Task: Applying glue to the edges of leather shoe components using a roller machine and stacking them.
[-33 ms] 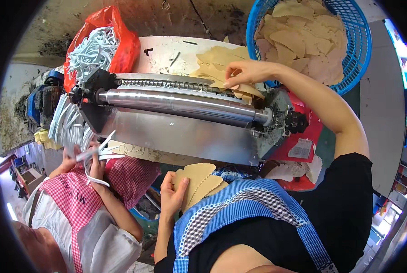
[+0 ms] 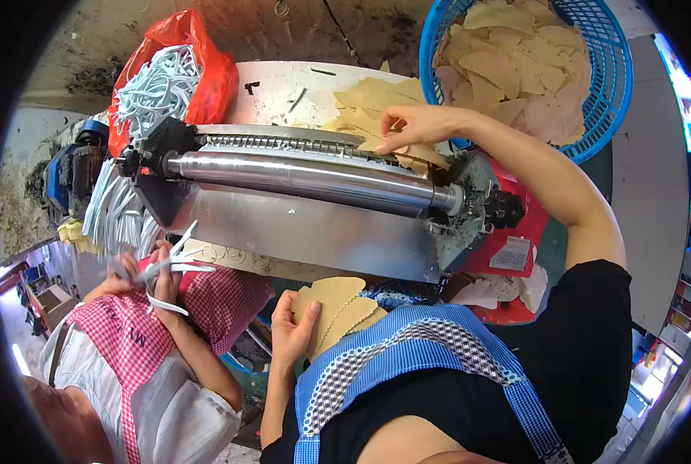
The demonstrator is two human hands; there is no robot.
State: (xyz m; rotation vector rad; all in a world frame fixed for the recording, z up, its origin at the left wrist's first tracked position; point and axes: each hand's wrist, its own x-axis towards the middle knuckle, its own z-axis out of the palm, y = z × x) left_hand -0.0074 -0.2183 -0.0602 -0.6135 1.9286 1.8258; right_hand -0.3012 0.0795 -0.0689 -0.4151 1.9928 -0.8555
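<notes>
Right hand [image 2: 411,126] w/ fingers pinching a tan sheet [image 2: 416,155] at the top of the roller machine [image 2: 307,193], just below the blue basket [image 2: 604,93]. Left hand [image 2: 291,329] grips a stack of sheets [image 2: 337,305] vs. the apron [image 2: 407,363]. Co-worker's hands [image 2: 148,271] hold white strips [image 2: 171,259].

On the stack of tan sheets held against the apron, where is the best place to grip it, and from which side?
Probably the stack of tan sheets is best gripped at its straight left edge, from the left, where the left hand already clasps it; the scalloped right edges fan apart, so pinching there would likely catch only some sheets.
</notes>
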